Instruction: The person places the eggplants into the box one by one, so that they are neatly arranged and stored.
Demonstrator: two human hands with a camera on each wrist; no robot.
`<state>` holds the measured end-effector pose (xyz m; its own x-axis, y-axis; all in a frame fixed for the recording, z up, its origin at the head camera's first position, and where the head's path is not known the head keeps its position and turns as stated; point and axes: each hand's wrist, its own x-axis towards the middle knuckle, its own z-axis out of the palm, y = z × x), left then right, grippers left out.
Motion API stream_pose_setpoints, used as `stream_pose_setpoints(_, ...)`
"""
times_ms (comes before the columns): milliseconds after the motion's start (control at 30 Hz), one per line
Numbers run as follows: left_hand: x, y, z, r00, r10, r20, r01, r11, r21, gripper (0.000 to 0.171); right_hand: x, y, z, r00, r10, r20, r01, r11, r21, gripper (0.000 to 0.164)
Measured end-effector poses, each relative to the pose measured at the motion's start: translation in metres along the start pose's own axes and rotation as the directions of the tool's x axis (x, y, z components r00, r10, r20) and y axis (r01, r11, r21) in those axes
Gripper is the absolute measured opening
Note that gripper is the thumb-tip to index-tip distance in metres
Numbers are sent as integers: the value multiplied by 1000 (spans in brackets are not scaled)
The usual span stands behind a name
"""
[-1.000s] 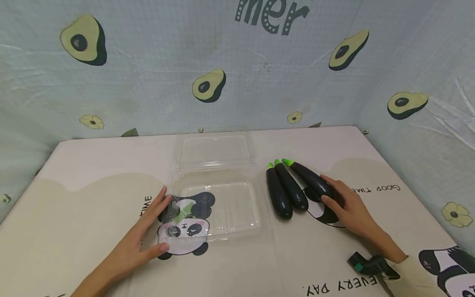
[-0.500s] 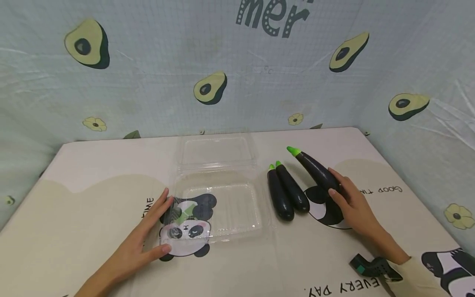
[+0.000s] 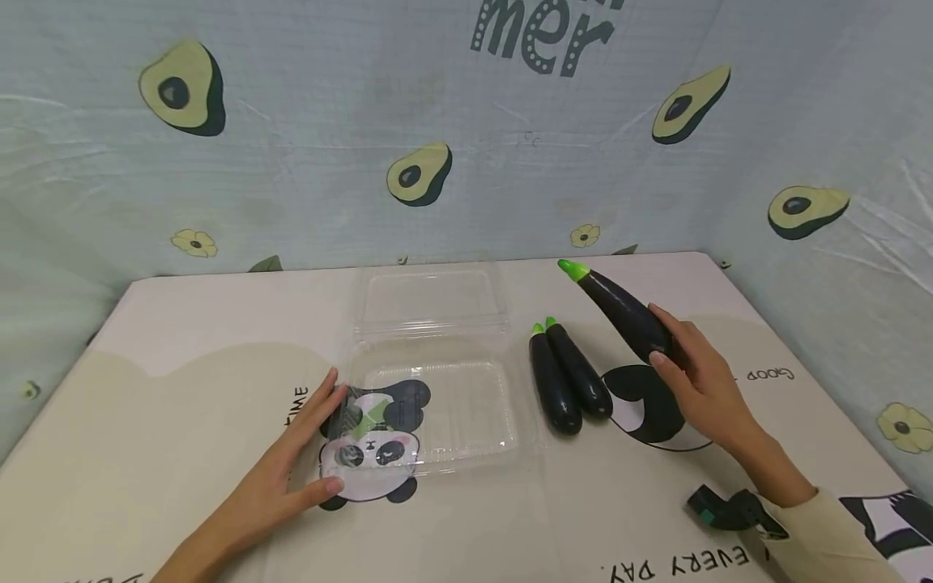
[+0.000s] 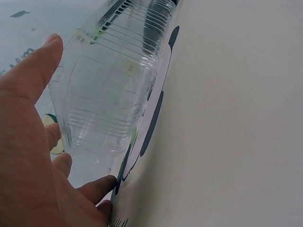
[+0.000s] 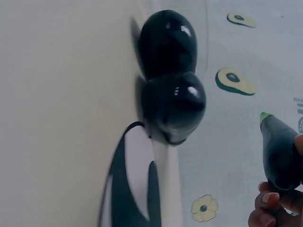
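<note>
My right hand (image 3: 703, 385) holds a dark eggplant (image 3: 623, 312) by its thick end, raised over the table with the green stem pointing up and left. Two more eggplants (image 3: 555, 385) (image 3: 579, 368) lie side by side on the cloth to its left. In the right wrist view their rounded ends show beside the held eggplant (image 5: 279, 153). A clear plastic clamshell box (image 3: 445, 409) stands with its lid (image 3: 433, 295) laid back behind it. At the box's left side rests my left hand (image 3: 280, 474), fingers spread; in the left wrist view the hand (image 4: 42, 146) is beside the clear wall.
A patterned cloth with pandas and lettering covers the table (image 3: 219, 405). Behind it and at the sides hangs an avocado-print curtain (image 3: 306, 162). A black wrist device (image 3: 732, 512) sits at my right sleeve (image 3: 824, 538).
My right hand has lifted the third eggplant off the table, away from the other two, its stem end rising. The left hand stays beside the box. The head view has shifted slightly.
</note>
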<state>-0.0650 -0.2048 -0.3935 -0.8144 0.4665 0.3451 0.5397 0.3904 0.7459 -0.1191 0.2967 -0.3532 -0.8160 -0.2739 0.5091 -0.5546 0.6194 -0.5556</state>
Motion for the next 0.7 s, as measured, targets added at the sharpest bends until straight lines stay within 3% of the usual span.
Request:
stream_pose_setpoints(467,0,-1,1,1000,24,-5,-24,1000,-16,89,29,-21,12,997,-65,29,64,998,23,62)
stream_pose_setpoints(700,0,-2,1,1000,30,-7,-30,999,-14,89,45,-30,22,984,-172,55,168,984,62,58)
